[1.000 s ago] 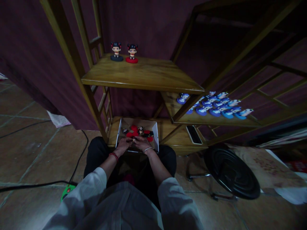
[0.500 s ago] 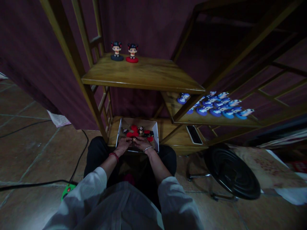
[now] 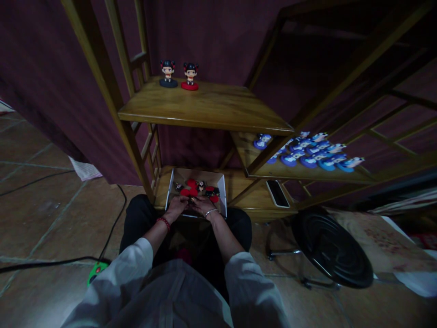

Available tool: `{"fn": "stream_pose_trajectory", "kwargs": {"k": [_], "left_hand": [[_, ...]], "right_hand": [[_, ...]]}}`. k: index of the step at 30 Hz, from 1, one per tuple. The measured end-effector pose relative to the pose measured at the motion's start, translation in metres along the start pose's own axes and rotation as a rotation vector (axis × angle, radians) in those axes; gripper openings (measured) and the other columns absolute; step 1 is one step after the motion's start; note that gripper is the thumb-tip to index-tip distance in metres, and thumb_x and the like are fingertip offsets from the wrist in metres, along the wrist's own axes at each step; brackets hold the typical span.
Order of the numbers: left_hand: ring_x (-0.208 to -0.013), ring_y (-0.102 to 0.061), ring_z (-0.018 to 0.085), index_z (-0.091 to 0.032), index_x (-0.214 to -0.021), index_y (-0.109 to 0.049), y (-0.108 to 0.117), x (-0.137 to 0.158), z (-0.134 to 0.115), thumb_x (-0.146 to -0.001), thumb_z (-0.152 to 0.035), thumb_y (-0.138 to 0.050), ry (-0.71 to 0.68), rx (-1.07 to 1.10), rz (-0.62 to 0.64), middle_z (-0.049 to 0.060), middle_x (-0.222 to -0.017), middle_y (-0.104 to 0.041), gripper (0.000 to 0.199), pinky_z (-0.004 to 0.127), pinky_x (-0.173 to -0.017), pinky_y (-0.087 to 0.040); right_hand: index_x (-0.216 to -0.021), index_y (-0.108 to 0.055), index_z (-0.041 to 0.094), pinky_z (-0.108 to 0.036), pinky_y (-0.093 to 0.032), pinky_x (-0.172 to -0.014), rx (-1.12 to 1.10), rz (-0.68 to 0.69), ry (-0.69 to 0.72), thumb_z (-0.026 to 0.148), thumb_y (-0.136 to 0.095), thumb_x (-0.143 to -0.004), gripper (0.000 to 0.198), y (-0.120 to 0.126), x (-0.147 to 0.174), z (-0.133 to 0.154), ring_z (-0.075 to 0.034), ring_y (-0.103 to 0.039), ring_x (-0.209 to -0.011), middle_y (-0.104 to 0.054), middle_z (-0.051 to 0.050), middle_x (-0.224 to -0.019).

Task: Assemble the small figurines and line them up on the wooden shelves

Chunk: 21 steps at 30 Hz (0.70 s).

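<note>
Over the near side of a white box [image 3: 222, 193] on the low shelf, my left hand [image 3: 177, 206] and my right hand [image 3: 204, 206] meet. Between their closed fingers they hold a small dark-haired figurine [image 3: 192, 200], partly covered by the fingertips. Inside the box, just beyond my hands, lie several loose figurines with dark hair, one of them a figurine [image 3: 200, 185] near the middle, and red round bases [image 3: 191, 184]. A red bead bracelet circles my left wrist and a silver one my right.
Two figurines [image 3: 190, 76] stand on the upper wooden shelf [image 3: 205, 102]. Several blue-white figurines [image 3: 316, 157] crowd the shelf at right. A phone [image 3: 277, 193] lies on the low shelf. To the right is a black stool [image 3: 332, 248]; a green power block [image 3: 97, 272] and cables lie at left.
My hands stay together over the box with the figurine between them, their fingers barely shifting. The whole view has moved very slightly.
</note>
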State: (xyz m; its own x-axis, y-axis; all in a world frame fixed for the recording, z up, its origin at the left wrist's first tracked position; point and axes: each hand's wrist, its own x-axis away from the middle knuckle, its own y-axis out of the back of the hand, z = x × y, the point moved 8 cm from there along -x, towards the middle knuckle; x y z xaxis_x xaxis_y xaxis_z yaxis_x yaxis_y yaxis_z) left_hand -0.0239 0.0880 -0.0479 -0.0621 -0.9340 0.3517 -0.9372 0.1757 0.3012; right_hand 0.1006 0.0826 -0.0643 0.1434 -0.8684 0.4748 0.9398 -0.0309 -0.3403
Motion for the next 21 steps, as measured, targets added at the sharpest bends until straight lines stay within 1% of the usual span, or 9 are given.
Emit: {"fn": "stream_pose_trajectory", "kwargs": {"k": [5,8,11,15,18,21], "left_hand": [[-0.074,-0.064,0.012,-0.013,-0.107,-0.060,0.004,-0.003,-0.005,-0.079,-0.009,-0.045,0.008,-0.174,-0.038,0.007,-0.093,-0.068,0.032,0.021,-0.068,-0.050],[-0.089,-0.062,0.016,-0.016,-0.109,-0.059,0.005,-0.005,-0.009,-0.078,-0.010,-0.047,0.001,-0.303,-0.051,0.007,-0.100,-0.066,0.035,0.023,-0.077,-0.047],[-0.100,-0.058,0.020,-0.016,-0.116,-0.056,0.003,-0.006,-0.011,-0.077,-0.011,-0.046,-0.005,-0.427,-0.052,0.010,-0.108,-0.063,0.039,0.027,-0.086,-0.042],[-0.098,-0.058,0.027,-0.015,-0.127,-0.045,0.000,-0.008,-0.009,-0.078,-0.016,-0.044,0.000,-0.551,-0.040,0.016,-0.107,-0.062,0.048,0.036,-0.084,-0.042],[-0.093,-0.060,0.026,-0.016,-0.132,-0.037,0.000,-0.010,-0.010,-0.079,-0.018,-0.042,-0.016,-0.649,-0.020,0.016,-0.102,-0.064,0.053,0.035,-0.080,-0.044],[-0.094,-0.060,0.025,-0.015,-0.134,-0.032,0.000,-0.011,-0.012,-0.081,-0.019,-0.039,-0.020,-0.712,0.013,0.017,-0.103,-0.063,0.053,0.034,-0.078,-0.044]], "right_hand": [[-0.074,-0.066,0.015,-0.036,-0.048,-0.081,-0.005,-0.018,0.011,0.025,-0.076,-0.053,0.025,0.000,0.002,0.004,-0.019,-0.063,-0.081,-0.068,-0.004,-0.077],[-0.069,-0.065,0.015,-0.035,-0.049,-0.078,-0.007,-0.045,0.026,0.024,-0.077,-0.050,0.024,0.001,0.003,0.005,-0.019,-0.062,-0.077,-0.067,-0.003,-0.073],[-0.068,-0.065,0.016,-0.034,-0.050,-0.074,-0.009,-0.074,0.036,0.023,-0.077,-0.050,0.023,0.004,0.001,0.004,-0.018,-0.062,-0.074,-0.066,-0.002,-0.070],[-0.071,-0.065,0.015,-0.033,-0.051,-0.072,-0.005,-0.112,0.034,0.021,-0.077,-0.047,0.028,0.009,-0.004,0.001,-0.017,-0.062,-0.071,-0.066,-0.001,-0.070],[-0.072,-0.065,0.015,-0.032,-0.051,-0.070,-0.002,-0.125,0.040,0.020,-0.078,-0.045,0.030,0.012,-0.006,-0.001,-0.016,-0.062,-0.069,-0.066,-0.001,-0.069],[-0.072,-0.065,0.015,-0.031,-0.051,-0.069,0.009,-0.138,0.048,0.020,-0.078,-0.045,0.031,0.014,-0.009,-0.003,-0.016,-0.061,-0.069,-0.066,-0.001,-0.068]]}}
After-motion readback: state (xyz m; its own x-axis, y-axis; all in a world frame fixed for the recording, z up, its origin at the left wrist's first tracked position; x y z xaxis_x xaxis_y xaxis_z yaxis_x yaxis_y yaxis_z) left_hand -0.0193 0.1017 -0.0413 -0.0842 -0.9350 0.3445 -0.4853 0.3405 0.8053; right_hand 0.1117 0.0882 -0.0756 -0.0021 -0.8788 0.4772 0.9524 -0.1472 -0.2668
